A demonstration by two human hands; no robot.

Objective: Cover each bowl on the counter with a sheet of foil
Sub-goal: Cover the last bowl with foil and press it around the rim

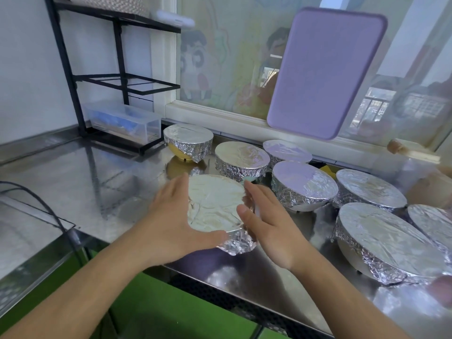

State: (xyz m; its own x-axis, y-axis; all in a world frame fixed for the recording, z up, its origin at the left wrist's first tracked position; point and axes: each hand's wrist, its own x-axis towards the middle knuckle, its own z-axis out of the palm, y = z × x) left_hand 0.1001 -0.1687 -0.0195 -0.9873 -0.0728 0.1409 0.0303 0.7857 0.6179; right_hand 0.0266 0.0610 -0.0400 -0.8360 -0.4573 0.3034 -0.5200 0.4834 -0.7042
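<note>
A foil-covered bowl (215, 209) sits on the steel counter (97, 182) in front of me. My left hand (176, 221) lies against its left side with straight fingers, thumb under the front rim. My right hand (266, 223) lies flat against its right side, fingers straight. Several other bowls stand wrapped in foil behind and to the right: a yellow one (188, 141), one behind the near bowl (241, 159), one at centre right (303, 185) and a large one at the front right (389, 243).
A purple cutting board (325, 72) leans on the window behind the bowls. A black wire rack (117, 79) with a clear plastic box (122, 121) stands at the back left. A black cable (41, 204) crosses the left counter. A wooden item (413, 150) lies at the far right.
</note>
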